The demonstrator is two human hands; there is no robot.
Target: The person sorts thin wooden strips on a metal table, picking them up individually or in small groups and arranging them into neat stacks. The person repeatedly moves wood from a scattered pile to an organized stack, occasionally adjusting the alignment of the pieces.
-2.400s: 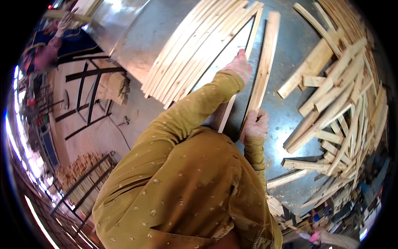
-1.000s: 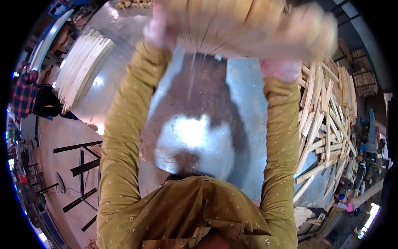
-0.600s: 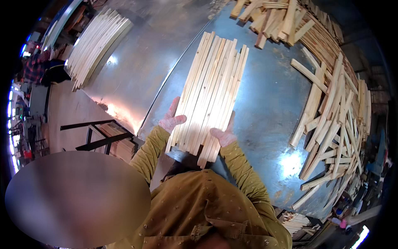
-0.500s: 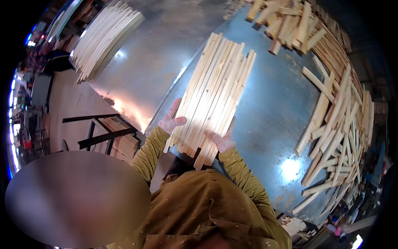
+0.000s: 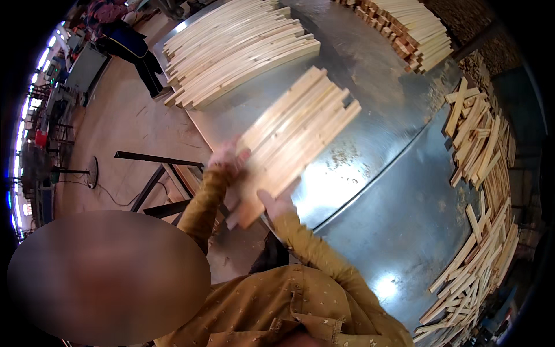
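A bundle of pale wooden strips, side by side with uneven ends, is held between my two hands above the metal table. My left hand grips its left edge near the close end, fingers somewhat blurred. On the opposite edge, my right hand presses with the thumb on top and the other fingers partly hidden. Just beyond the bundle lies a wide stack of similar wooden strips at the table's far left.
Loose wood strips lie jumbled along the right side of the metal table. Another neat stack sits at the far right. A black metal frame stands left of the table. At upper left, another person stands beside the table.
My view and body have turned left, toward the wide stack. The bundle has moved along in both hands, now tilted more to the right and closer to that stack.
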